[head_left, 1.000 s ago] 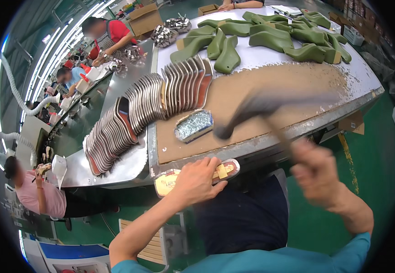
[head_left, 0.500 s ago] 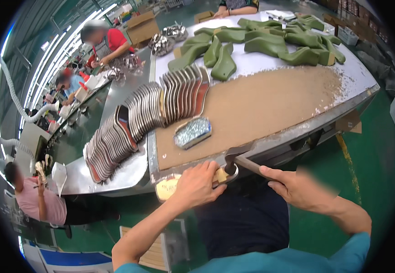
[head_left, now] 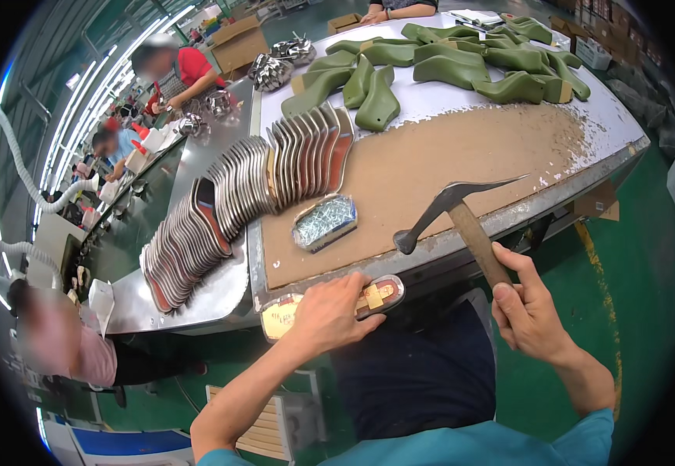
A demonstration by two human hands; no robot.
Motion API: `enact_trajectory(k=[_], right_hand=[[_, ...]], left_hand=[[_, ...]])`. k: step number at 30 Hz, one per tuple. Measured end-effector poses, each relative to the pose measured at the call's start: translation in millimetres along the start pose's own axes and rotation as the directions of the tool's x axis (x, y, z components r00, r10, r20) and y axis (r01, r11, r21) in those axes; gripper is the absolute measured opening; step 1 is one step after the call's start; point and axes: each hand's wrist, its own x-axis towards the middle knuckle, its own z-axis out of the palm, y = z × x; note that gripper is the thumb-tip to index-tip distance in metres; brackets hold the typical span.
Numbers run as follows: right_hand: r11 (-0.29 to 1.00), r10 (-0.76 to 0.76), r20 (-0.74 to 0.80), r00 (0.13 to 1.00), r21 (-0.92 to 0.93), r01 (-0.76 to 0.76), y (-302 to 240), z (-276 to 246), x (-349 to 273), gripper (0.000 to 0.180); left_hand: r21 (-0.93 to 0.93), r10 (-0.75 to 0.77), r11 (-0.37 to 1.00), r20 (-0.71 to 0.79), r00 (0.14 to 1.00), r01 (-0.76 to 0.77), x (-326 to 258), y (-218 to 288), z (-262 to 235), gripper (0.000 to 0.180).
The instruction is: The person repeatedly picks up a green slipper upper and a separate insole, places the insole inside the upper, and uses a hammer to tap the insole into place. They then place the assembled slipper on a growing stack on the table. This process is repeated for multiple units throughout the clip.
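Observation:
My left hand [head_left: 330,314] is closed over the middle of a shoe last [head_left: 386,292] that lies bottom up along the table's front edge. A pale insole shows on it, with yellowish patches at both ends; my fingers hide its middle. In my right hand [head_left: 530,311] is a cobbler's hammer [head_left: 473,237], gripped by its wooden handle. Its dark, curved head is raised above the table edge, apart from the last. A small open box of nails [head_left: 326,223] stands on the brown board, beyond my left hand.
Stacked curved insoles [head_left: 236,186] stand in rows on the left. Green shoe lasts [head_left: 450,66] are heaped at the back of the table [head_left: 477,163]. Metallic bundles [head_left: 271,71] lie farther left. Other people work along a bench at the left, and one sits across the table.
My right hand has lifted the hammer up and to the right, off the toe end of the last. My left hand keeps its hold on the last.

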Motion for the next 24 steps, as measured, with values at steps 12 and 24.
enact_trajectory(k=[12,24], right_hand=[[0.745,-0.492,-0.06,0.868,-0.545,0.385,44.9,-23.7,39.2,0.046],[0.133,-0.595,0.108,0.797,-0.964,0.229,70.7,-56.5,103.0,0.039]], left_hand=[[-0.084,0.112,0.99,-0.039,0.993,-0.115,4.9,-4.2,-6.0,0.051],[0.037,0.162,0.987,-0.071,0.984,-0.159,9.3,-2.1,0.5,0.06]])
